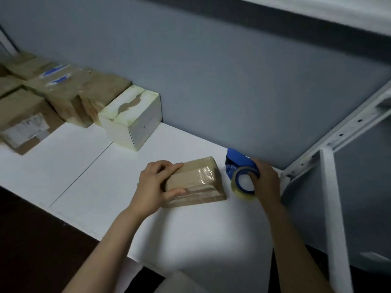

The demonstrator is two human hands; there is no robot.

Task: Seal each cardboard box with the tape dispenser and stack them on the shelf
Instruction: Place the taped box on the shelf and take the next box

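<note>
A small brown cardboard box (197, 182) wrapped in clear tape lies on the white shelf board (88, 187). My left hand (157, 185) grips its left end, fingers over the top and thumb along the front edge. To the right of the box stands a blue tape dispenser (241, 168) with a roll of clear tape. My right hand (265, 180) grips the dispenser from the right, fingers curled over the roll. A narrow gap separates dispenser and box.
Several taped brown boxes (63, 96) and a white box (131, 117) line the back left of the shelf against the grey wall. A white metal upright (336, 208) and shelf bracket stand at the right. Dark floor lies below the shelf's front edge.
</note>
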